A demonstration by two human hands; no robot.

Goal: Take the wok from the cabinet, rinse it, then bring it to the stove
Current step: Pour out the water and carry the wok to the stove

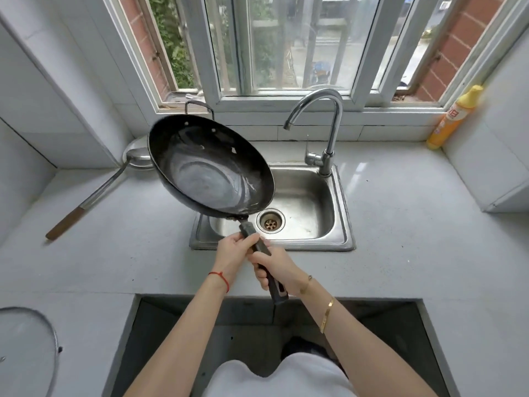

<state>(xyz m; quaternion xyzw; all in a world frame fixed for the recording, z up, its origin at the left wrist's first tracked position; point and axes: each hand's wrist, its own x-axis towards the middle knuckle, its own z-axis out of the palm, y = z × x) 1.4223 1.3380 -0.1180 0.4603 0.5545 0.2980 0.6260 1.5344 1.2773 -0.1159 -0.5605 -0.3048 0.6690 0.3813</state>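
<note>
A black wok (210,164) with a long dark handle hangs tilted above the left side of the steel sink (342,224), its wet inside facing me. My left hand (236,253) grips the handle near the bowl. My right hand (274,270) grips the same handle lower down, close to its end. The chrome faucet (329,124) arches over the sink's back edge, with no water running from its spout. The sink's drain (270,222) shows just right of the handle.
A metal ladle (94,193) with a wooden grip lies on the grey counter to the left, its bowl behind the wok. A glass lid (37,339) rests at the lower left. A yellow bottle (455,118) leans in the right corner by the window sill.
</note>
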